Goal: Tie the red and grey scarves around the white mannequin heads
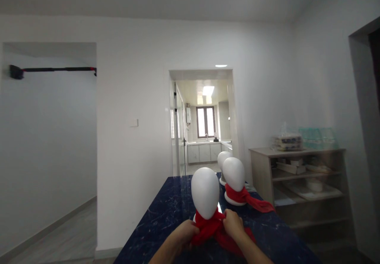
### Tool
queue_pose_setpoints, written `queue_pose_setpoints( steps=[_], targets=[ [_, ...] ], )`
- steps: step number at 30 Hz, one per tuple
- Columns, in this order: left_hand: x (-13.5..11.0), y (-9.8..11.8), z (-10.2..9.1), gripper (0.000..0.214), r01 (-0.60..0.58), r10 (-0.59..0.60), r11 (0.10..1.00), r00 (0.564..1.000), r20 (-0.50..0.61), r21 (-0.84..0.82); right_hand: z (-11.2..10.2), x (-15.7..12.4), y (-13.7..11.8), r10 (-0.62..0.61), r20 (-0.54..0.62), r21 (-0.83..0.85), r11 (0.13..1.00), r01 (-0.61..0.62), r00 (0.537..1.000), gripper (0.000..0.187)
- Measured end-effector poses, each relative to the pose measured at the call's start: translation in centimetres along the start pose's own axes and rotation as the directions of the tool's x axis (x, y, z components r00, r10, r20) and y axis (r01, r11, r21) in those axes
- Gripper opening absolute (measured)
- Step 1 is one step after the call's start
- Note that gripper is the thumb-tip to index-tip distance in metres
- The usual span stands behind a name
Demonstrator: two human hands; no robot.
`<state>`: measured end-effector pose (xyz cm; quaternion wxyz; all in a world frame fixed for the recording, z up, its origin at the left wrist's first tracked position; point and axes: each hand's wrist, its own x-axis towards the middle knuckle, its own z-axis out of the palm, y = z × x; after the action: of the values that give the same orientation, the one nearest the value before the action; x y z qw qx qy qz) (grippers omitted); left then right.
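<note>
Your left hand and right hand both pinch the red scarf around the nearest mannequin head; tugging unevenly could tip that head over.

Mannequin heads: 3 are standing, one near, two farther right | red scarves: 2 are showing, one near, one farther right | left hand and right hand: 2 are holding the near scarf | marbled table: 1 is bearing the heads | shelving unit: 1 is standing right | window: 1 is showing far
</note>
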<state>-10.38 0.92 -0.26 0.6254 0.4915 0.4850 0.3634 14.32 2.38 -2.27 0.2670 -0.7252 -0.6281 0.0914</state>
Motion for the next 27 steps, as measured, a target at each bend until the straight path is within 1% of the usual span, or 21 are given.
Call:
queue_pose_setpoints(
  steps=[2,3,4,5,6,8,9,11,13,15,18,20,21,22,23,24,25,26,27],
  targets=[
    [-0.4,-0.2,0.1,0.011,-0.065,0.065,0.998,0.996,-0.054,0.0,0.0,-0.1,0.1,-0.004,0.002,0.002,1.0,0.004,1.0,0.021],
    [-0.6,-0.4,0.5,0.009,-0.092,0.088,0.995,0.993,-0.08,-0.038,0.0,-0.1,0.2,-0.006,0.003,0.003,1.0,0.006,1.0,0.021],
    [-0.8,-0.8,0.9,0.012,-0.113,0.101,0.987,0.99,-0.103,-0.115,0.1,-0.2,0.2,-0.007,0.004,0.004,1.0,0.007,1.0,0.021],
    [-1.0,-1.2,1.5,0.017,-0.121,0.095,0.966,0.988,-0.121,-0.23,0.1,-0.2,0.3,-0.007,0.007,0.005,1.0,0.007,1.0,0.021],
    [-1.3,-1.5,2.1,0.022,-0.118,0.075,0.924,0.989,-0.129,-0.364,0.1,-0.2,0.4,-0.007,0.009,0.004,1.0,0.007,1.0,0.021],
    [-1.8,-1.8,3.2,0.028,-0.088,0.027,0.795,0.994,-0.109,-0.601,0.1,-0.2,0.5,-0.005,0.014,0.0,1.0,0.005,1.0,0.021],
    [-2.1,-1.6,3.5,0.031,-0.064,0.015,0.739,0.997,-0.079,-0.67,0.2,-0.2,0.5,-0.004,0.017,-0.004,1.0,0.004,1.0,0.021],
    [-3.0,-0.7,3.8,0.037,-0.011,0.028,0.698,1.0,0.011,-0.716,0.1,0.0,0.5,-0.005,0.025,-0.012,1.0,0.006,1.0,0.023],
    [-4.2,0.4,3.5,0.045,0.073,0.034,0.694,0.99,0.134,-0.716,0.1,0.3,0.5,-0.007,0.037,-0.02,1.0,0.007,0.999,0.024],
    [-5.5,1.1,2.9,0.049,0.182,0.006,0.708,0.965,0.264,-0.683,-0.1,0.6,0.5,-0.009,0.049,-0.029,1.0,0.011,0.999,0.024],
    [-7.1,0.6,2.1,0.047,0.331,-0.074,0.721,0.91,0.407,-0.609,-0.1,1.0,0.5,-0.017,0.058,-0.039,0.999,0.019,0.998,0.025],
    [-7.6,-0.3,1.7,0.041,0.391,-0.111,0.713,0.883,0.456,-0.582,-0.1,1.2,0.5,-0.022,0.063,-0.042,0.999,0.024,0.998,0.026],
    [-7.6,-0.8,1.6,0.035,0.407,-0.123,0.705,0.877,0.465,-0.581,-0.1,1.3,0.5,-0.023,0.064,-0.043,0.999,0.026,0.998,0.027],
    [-7.4,-1.3,1.6,0.028,0.404,-0.127,0.697,0.883,0.453,-0.592,-0.1,1.5,0.5,-0.022,0.065,-0.044,0.999,0.025,0.998,0.027],
    [-7.3,-1.8,1.6,0.017,0.369,-0.114,0.692,0.905,0.41,-0.621,-0.1,1.6,0.5,-0.019,0.066,-0.044,0.999,0.022,0.998,0.027],
    [-7.0,-2.1,1.6,0.007,0.298,-0.084,0.69,0.938,0.337,-0.66,-0.1,1.7,0.6,-0.015,0.067,-0.044,0.999,0.018,0.998,0.027],
    [-6.9,-2.4,1.6,0.01,0.203,-0.034,0.688,0.968,0.249,-0.696,-0.1,1.8,0.6,-0.011,0.069,-0.044,0.999,0.014,0.998,0.027],
    [-6.7,-2.6,1.7,0.022,0.1,0.027,0.682,0.986,0.162,-0.724,-0.1,1.9,0.6,-0.007,0.072,-0.043,0.999,0.01,0.997,0.027],
    [-6.7,-2.7,1.8,0.029,0.011,0.084,0.668,0.992,0.09,-0.744,-0.1,1.9,0.6,-0.005,0.074,-0.041,0.999,0.008,0.997,0.026]
  ],
)
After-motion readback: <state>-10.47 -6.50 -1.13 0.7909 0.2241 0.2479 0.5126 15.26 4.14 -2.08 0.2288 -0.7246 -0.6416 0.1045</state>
